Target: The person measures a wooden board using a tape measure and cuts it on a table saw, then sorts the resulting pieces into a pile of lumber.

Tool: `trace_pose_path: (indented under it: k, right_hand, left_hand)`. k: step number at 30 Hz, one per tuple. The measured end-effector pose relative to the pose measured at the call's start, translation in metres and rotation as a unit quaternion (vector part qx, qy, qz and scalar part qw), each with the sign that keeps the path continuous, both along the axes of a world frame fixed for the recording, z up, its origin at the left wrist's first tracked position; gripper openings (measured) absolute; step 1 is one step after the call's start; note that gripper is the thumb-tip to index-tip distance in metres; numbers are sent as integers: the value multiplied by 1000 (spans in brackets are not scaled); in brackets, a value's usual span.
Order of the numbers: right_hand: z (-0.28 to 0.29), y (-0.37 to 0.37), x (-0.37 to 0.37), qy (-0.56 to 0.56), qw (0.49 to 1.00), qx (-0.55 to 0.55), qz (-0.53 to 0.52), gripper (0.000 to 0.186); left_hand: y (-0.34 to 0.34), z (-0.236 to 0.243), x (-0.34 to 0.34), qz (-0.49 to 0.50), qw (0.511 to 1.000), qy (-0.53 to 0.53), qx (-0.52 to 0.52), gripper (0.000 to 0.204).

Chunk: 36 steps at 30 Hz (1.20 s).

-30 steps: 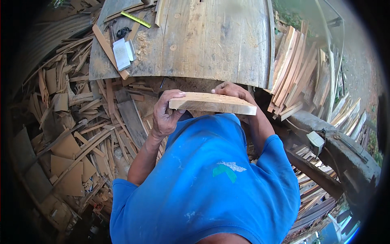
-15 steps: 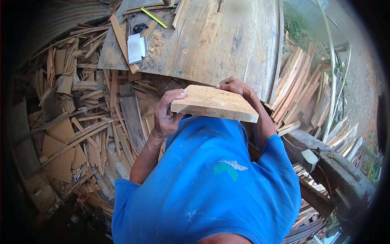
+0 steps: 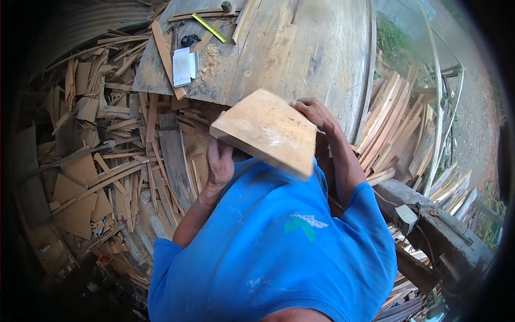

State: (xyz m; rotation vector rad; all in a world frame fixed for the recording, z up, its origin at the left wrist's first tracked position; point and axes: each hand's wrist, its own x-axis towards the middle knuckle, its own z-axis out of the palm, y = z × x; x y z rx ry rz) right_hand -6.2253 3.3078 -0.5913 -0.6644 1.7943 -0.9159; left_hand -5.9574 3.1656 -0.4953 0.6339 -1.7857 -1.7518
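I hold a thick, pale wooden board [image 3: 265, 131] tilted in front of my blue shirt, short of the worktable. My left hand [image 3: 220, 163] grips its left end from beneath, fingers partly hidden under the board. My right hand [image 3: 316, 115] is closed on its far right corner. Beyond the board is the weathered plank worktable [image 3: 300, 59], with a yellow measuring stick [image 3: 209, 28], a white flat packet [image 3: 182, 67], a small black object [image 3: 190, 39] and loose wood strips [image 3: 165, 61] at its left.
Piles of offcuts and sheet scraps [image 3: 75, 198] fill the ground on my left. Upright boards [image 3: 383, 118] lean right of the table. A concrete beam [image 3: 445, 236] with a small grey box [image 3: 405, 219] and cable runs at my right, by a dirt path [image 3: 477, 107].
The board has turned and tipped, showing more of its broad face, its right near end lower. My left hand has slid lower beneath it. The view has shifted slightly.
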Motion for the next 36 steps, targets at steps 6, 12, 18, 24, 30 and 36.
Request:
trace_pose_path:
  k: [6, 12, 18, 24, 30, 36]
  right_hand:
    - [9, -9, 25, 56, 967, -86, -233, 45]
    - [27, -6, 50, -6, 935, -181, -304, 43]
    - [55, 4, 45, -186, 900, -281, -276, 39]
    - [74, 11, 44, -306, 875, -280, -250, 58]
    - [96, 9, 47, -326, 862, -295, -251, 80]
    - [80, 9, 47, -320, 867, -277, -262, 88]
  left_hand:
    - [-12, 2, 9, -41, 862, 199, 464, 70]
    - [-34, 16, 5, -7, 959, 32, 283, 70]
    - [-65, 25, 11, 1, 961, 7, 277, 62]
    - [-79, 24, 12, -5, 961, 5, 277, 58]
    - [-86, 17, 12, -15, 961, -19, 275, 53]
    - [-87, 21, 12, -15, 955, -19, 295, 53]
